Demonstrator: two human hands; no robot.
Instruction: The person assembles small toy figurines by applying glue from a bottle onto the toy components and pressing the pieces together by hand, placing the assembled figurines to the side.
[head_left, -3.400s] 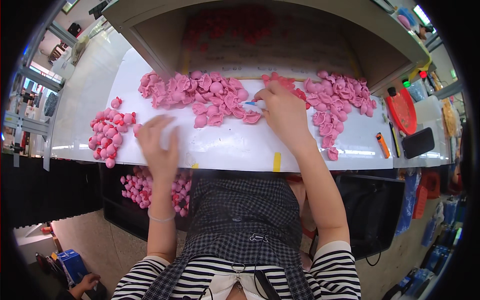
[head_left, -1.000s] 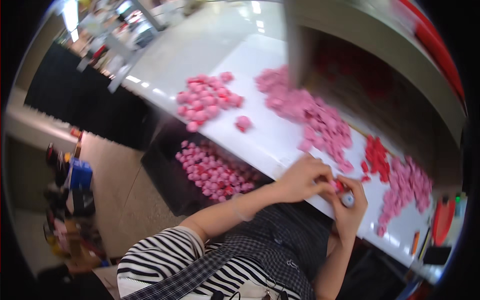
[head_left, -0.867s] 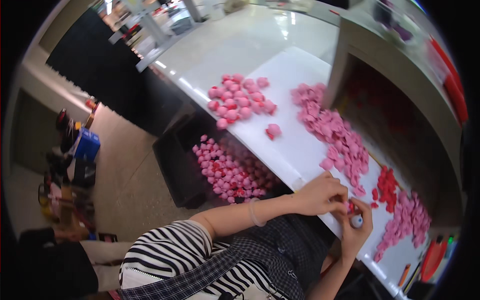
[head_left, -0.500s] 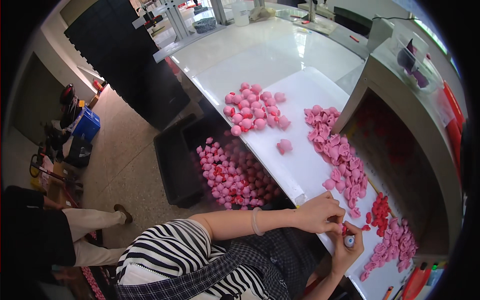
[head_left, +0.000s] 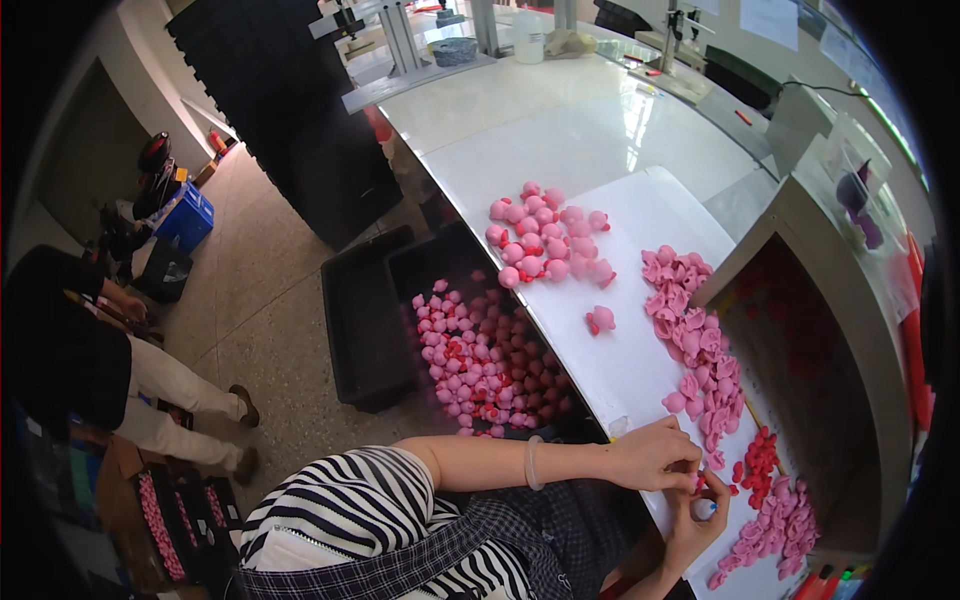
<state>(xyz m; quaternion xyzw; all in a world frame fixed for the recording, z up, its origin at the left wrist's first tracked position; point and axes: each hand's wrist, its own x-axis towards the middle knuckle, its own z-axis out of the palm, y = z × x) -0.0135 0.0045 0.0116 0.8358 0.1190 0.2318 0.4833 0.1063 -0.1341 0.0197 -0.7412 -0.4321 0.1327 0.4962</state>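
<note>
Nearest to me, the person in the striped top has both hands together at the near right edge of the white table [head_left: 560, 130]. The left hand [head_left: 655, 455] pinches a small pink toy piece [head_left: 694, 484] with its fingertips. The right hand [head_left: 700, 510] is curled around a small white-tipped tool [head_left: 706, 509] and holds it just under that piece, so they touch. A few seconds ago both hands were spread out on the table by the piles; now they are pulled in close, so I think work on this one piece has begun. Just beside the hands lie small red bits [head_left: 757, 462] and a long pink pile [head_left: 695, 350]. Under the table, to the left, a black bin [head_left: 350, 320] holds many pink pieces. Farther off sits one lone piece [head_left: 600, 320], then a round heap [head_left: 545, 245].
</note>
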